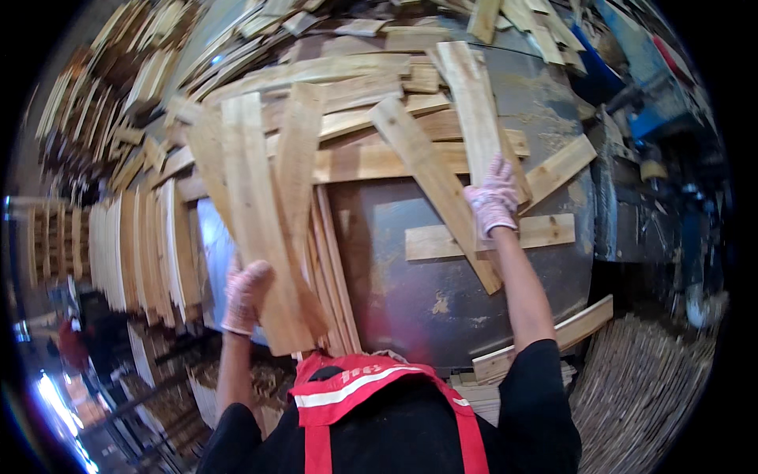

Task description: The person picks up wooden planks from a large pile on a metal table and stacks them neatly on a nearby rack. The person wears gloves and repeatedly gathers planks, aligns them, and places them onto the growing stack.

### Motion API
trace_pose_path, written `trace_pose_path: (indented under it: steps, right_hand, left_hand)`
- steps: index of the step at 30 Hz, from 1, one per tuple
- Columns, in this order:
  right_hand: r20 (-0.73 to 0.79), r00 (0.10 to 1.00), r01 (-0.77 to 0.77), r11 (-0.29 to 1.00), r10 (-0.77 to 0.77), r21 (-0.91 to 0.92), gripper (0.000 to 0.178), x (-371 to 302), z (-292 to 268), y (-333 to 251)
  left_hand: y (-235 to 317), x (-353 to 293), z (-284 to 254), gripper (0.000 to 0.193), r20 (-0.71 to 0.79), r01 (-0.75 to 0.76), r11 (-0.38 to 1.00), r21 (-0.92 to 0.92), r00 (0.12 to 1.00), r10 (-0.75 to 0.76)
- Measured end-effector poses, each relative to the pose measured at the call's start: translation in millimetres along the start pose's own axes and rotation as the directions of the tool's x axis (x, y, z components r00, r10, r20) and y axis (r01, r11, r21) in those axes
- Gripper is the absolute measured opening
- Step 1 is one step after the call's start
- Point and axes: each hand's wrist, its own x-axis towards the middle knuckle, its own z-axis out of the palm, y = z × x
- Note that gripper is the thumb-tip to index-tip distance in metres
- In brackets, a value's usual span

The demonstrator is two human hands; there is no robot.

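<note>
Both my hands wear pale pinkish work gloves. My left hand [248, 296] is closed on the near end of a long wooden board [257, 205], its thumb over the left edge. Other boards fan out beside and under that one, and I cannot tell whether the same grip takes them in. My right hand [493, 197] is closed around the near part of a pale board [466, 99] that points away from me. Left of it lies a slanted board [430, 182], which crosses a short knotty board [557, 230] on the metal table [387, 268].
A heap of loose boards [355, 71] covers the table's far side. Upright boards [138, 253] stand in a row at the left, with stacked wood [87, 110] beyond. Blue machinery [655, 118] borders the right. A dense wood stack [639, 395] sits at lower right.
</note>
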Motion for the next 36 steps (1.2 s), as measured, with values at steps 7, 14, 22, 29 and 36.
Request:
trace_pose_path:
  steps: [7,14,22,29,36]
  right_hand:
    - [0.056,0.997,-0.067,0.978,0.057,0.198,0.115,-6.3,-16.2,15.8]
    - [-0.069,0.959,0.235,0.639,-0.273,0.733,0.102,-201.4,-1.3,40.2]
    - [0.548,0.789,-0.282,0.627,-0.279,0.726,0.117,-380.1,86.7,-28.2]
    - [0.626,0.517,-0.734,0.073,-0.584,0.675,0.064,-374.7,189.0,-56.8]
    - [0.394,0.751,0.257,0.783,-0.531,0.566,0.068,-366.3,98.8,-174.8]
  left_hand:
    - [75.0,-54.6,-118.4,0.071,-0.182,-0.044,0.952,0.303,0.978,0.103]
    - [-118.7,-22.7,-176.7,0.078,-0.266,0.248,0.401,0.882,0.964,-0.011]
    - [-135.4,15.9,-171.4,0.103,-0.054,0.107,0.559,0.822,0.992,-0.111]
    - [-130.2,41.7,-185.9,0.078,0.116,0.099,0.877,0.47,0.978,-0.172]
    - [-114.8,44.7,-186.5,0.084,0.103,0.193,0.82,0.539,0.951,-0.291]
